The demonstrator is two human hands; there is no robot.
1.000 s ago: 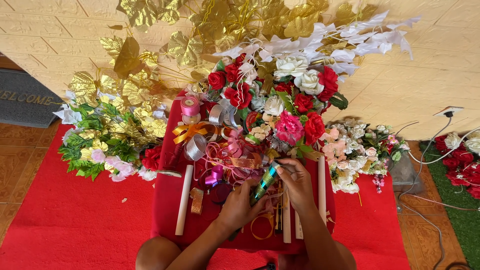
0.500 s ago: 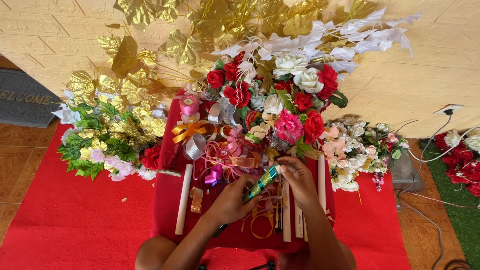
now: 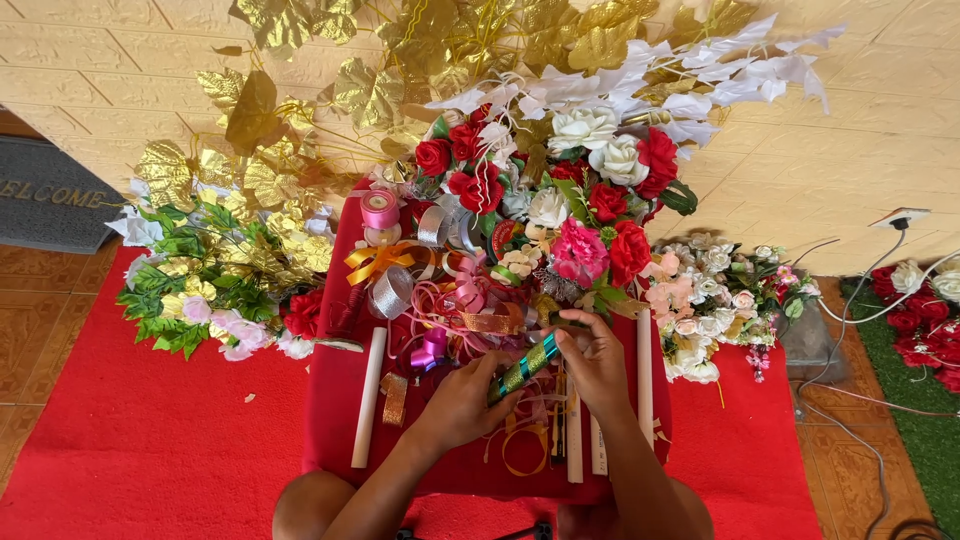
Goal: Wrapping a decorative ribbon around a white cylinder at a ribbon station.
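- Left hand [image 3: 462, 402]: grip pinching the lower end of the green-and-gold stick [image 3: 527, 366]
- Stick: long axis slanting up to the right, bridging both hands over the red tabletop [image 3: 335, 400]
- Right hand [image 3: 592, 362]: grip pinching its upper end

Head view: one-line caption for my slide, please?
Both hands, left hand and right hand, hold a green-and-gold striped stick over a ribbon-strewn red board.

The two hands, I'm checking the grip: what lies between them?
In the head view, a shiny green and gold striped stick spans the gap, its lower end at the left hand, its upper end at the right hand.
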